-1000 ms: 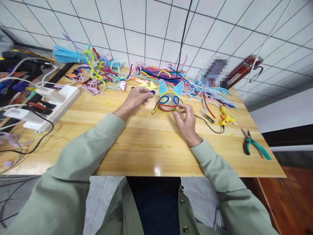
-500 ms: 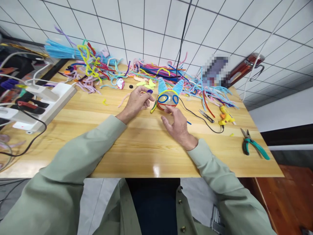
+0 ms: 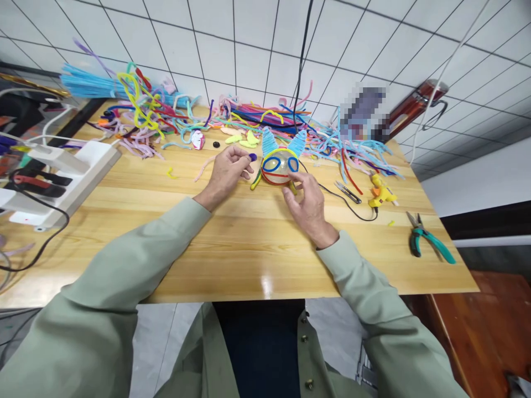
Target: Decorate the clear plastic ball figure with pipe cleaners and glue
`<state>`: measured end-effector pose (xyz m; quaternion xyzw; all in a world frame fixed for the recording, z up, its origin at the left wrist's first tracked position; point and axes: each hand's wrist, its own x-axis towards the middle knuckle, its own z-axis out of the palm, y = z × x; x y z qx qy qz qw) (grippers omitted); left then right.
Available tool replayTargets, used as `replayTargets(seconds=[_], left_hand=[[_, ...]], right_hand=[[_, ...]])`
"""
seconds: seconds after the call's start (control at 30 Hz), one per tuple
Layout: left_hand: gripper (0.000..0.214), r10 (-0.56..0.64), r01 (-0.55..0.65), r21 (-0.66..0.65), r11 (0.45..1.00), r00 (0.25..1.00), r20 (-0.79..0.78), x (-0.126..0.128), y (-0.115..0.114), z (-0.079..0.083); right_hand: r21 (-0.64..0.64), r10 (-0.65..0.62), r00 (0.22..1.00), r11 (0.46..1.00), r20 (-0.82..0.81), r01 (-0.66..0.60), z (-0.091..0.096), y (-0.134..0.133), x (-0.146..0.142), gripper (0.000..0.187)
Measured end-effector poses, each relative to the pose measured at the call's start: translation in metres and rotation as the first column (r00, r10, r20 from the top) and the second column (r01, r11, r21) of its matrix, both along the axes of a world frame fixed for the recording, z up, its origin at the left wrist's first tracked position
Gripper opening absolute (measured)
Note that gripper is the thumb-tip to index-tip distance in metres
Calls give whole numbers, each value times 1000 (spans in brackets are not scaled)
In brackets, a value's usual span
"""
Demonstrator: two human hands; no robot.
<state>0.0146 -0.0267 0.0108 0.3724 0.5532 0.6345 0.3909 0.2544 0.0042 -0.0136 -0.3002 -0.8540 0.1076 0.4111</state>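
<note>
A clear ball figure [image 3: 280, 163] with blue ring eyes, red and yellow bands and two light-blue coiled ears stands on the wooden table [image 3: 249, 243]. My left hand [image 3: 226, 171] is closed in a pinch on a small purple piece [image 3: 252, 157], just left of the figure. My right hand [image 3: 306, 202] is at the figure's lower right, fingers curled and touching its base; I cannot make out anything held in them.
A heap of coloured pipe cleaners [image 3: 199, 119] runs along the back edge. A white power strip [image 3: 66, 177] with cables lies at left. Small snips [image 3: 347, 192], a yellow glue gun [image 3: 380, 194] and teal pliers [image 3: 429, 243] lie to the right.
My right hand went down flat on the table, then came back up to the figure's base. My left hand kept its pinch on the purple piece. The view drifted slightly.
</note>
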Motion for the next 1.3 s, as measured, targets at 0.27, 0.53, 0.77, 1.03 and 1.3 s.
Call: replayTargets(seconds=[0.27,0.53,0.77,1.03,1.3], left_hand=[[20,103,-99,52,994,990,-96,6,12,-3],[15,71,-51,193,980,992,-103,10,19,-24],[11,51,-24,255,967,994,-101,10,20,-31],[13,38,-10,255,967,994,-106,6,20,-33],[5,85,-37,256,966,980,-178,6,18,-30]], right_hand=[[-26,-64,998,998,-29,63,-12,13,4,48],[-83,-38,998,996,-49,33,-23,17,5,54],[-90,-6,998,996,-70,-1,-24,17,6,55],[-60,1,997,998,-80,-6,-27,18,5,55],[-53,12,998,998,-68,-16,-27,19,6,54]])
